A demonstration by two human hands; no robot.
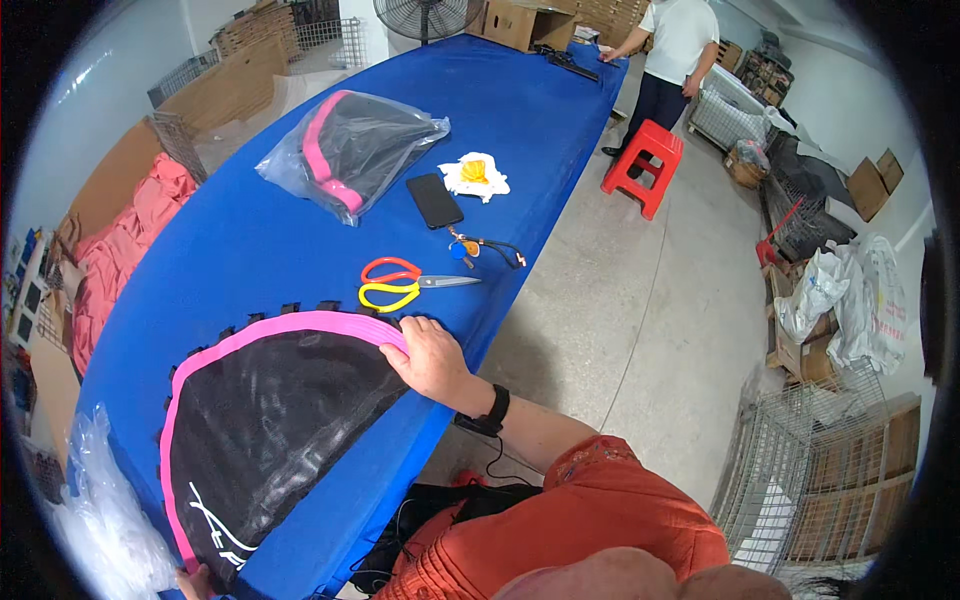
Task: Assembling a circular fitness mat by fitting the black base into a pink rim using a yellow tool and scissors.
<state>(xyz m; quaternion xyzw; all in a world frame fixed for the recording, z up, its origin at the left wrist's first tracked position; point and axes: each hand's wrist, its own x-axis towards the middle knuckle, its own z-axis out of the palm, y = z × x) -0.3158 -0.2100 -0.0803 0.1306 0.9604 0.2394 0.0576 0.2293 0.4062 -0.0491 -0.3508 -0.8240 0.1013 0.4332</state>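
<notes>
A black mesh sheet (pixel 290 410) with a bright pink border lies folded into a half-round on the blue-covered table. Small black tabs stick out along its curved rim, and white lettering marks its lower part. My right hand (pixel 435 362), with a black wristband, grips the pink border at the right end, fingers over it and thumb beneath. At the bottom left, my left hand (pixel 197 582) pinches the border's other end; most of this hand is cut off by the frame. Scissors (pixel 415 285) with red and yellow handles lie just beyond the sheet.
Farther along the blue table (pixel 480 110) are a bagged pink-and-black piece (pixel 360 150), a phone (pixel 435 201), a lanyard (pixel 490 247) and a yellow item on white paper (pixel 475 177). Clear plastic bags (pixel 105 510) are at left. A red stool (pixel 645 168) stands near another person (pixel 675 60).
</notes>
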